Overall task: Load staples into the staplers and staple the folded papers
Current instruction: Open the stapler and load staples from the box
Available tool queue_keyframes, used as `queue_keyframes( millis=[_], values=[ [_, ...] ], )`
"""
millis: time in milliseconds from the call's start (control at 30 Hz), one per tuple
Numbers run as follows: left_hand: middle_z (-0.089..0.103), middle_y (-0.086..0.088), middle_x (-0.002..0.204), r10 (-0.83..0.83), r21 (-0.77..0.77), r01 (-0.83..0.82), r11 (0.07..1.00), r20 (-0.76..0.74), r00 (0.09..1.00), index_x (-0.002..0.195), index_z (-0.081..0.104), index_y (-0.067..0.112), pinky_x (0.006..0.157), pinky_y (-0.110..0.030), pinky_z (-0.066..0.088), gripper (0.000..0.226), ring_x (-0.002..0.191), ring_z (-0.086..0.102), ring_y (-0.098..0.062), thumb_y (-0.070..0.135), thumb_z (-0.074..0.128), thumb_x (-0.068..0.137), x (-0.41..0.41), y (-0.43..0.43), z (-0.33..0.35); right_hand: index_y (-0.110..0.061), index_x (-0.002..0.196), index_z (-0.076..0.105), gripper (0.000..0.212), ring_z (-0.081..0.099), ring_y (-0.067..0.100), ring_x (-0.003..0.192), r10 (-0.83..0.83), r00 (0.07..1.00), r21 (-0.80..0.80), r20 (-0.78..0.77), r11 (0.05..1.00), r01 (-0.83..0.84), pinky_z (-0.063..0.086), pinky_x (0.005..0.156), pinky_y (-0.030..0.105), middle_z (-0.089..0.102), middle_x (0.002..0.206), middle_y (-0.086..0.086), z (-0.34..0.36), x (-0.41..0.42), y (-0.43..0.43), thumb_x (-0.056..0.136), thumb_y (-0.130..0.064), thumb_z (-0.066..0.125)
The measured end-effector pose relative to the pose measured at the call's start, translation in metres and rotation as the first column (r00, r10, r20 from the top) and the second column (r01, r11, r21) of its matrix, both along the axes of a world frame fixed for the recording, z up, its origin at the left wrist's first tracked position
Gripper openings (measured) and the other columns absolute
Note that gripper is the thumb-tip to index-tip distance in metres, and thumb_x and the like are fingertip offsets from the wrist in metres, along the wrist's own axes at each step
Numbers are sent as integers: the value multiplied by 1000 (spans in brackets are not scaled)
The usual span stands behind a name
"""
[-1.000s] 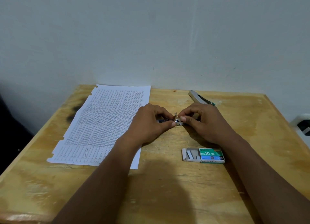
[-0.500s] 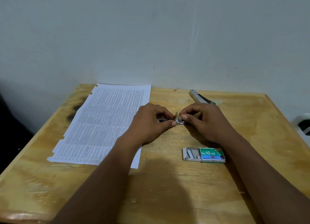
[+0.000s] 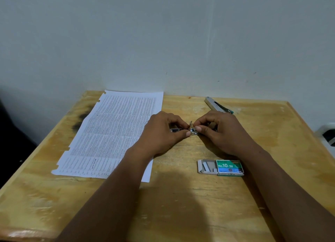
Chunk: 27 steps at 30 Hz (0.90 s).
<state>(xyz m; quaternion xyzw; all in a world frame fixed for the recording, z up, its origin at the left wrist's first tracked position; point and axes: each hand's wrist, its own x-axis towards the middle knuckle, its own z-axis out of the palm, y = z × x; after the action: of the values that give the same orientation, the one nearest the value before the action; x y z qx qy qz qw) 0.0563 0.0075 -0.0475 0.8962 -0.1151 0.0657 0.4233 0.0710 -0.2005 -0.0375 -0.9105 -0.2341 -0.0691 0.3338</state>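
A small silver stapler (image 3: 191,131) lies at the middle of the wooden table (image 3: 181,205), mostly hidden by both hands. My left hand (image 3: 163,133) pinches its left part between thumb and fingers. My right hand (image 3: 221,131) pinches the right part, fingertips nearly touching the left thumb. A second silver stapler (image 3: 217,107) lies at the back of the table, just behind my right hand. A green staple box (image 3: 222,167), slid partly open with staple strips showing, sits in front of my right wrist. Printed papers (image 3: 112,131) lie flat on the left.
A pale wall rises right behind the table's back edge. A white object with a dark part (image 3: 328,135) sits past the table's right edge. A dark burn mark (image 3: 79,120) stains the wood left of the papers.
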Motion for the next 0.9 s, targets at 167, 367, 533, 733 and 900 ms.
queue_keyframes(
  millis=[167,367,533,733,900],
  values=[
    [75,15,89,3,-1,-3,1000,-8,1000,92,81,31,83,-41,60,16,89,68,-2,38,85,78,0,0,0,-28,98,75,11,58,4,88,-7,1000,-15,-9,1000,7,41,70,18,67,92,-13,-1,0,0,90,-25,67],
    [75,15,89,2,-11,-2,1000,-5,1000,92,81,30,84,-40,60,16,88,67,0,37,86,78,-1,0,0,-25,100,75,13,59,8,89,-7,1000,-47,-27,999,6,45,72,22,66,93,-11,2,0,1,91,-23,66],
    [75,15,89,3,-11,-3,1000,-4,1000,91,81,31,85,-39,60,16,89,66,1,37,86,78,-1,0,1,-24,99,73,12,59,7,89,-7,1000,-66,-28,998,6,45,72,21,67,93,-10,3,0,3,93,-23,63],
    [75,16,90,0,-5,0,1000,0,1000,92,81,31,85,-39,60,15,90,66,1,38,85,79,-1,-1,1,-24,100,72,12,56,0,86,-27,998,-30,-52,999,26,39,70,13,65,92,-16,2,-1,0,93,-24,63],
    [74,17,89,4,-4,-4,1000,-4,1000,92,80,32,85,-40,60,16,89,66,2,38,85,78,-1,-1,1,-24,100,73,11,58,3,89,-27,998,-31,-57,999,25,40,71,14,65,91,-15,3,-2,2,92,-23,65]
  ],
)
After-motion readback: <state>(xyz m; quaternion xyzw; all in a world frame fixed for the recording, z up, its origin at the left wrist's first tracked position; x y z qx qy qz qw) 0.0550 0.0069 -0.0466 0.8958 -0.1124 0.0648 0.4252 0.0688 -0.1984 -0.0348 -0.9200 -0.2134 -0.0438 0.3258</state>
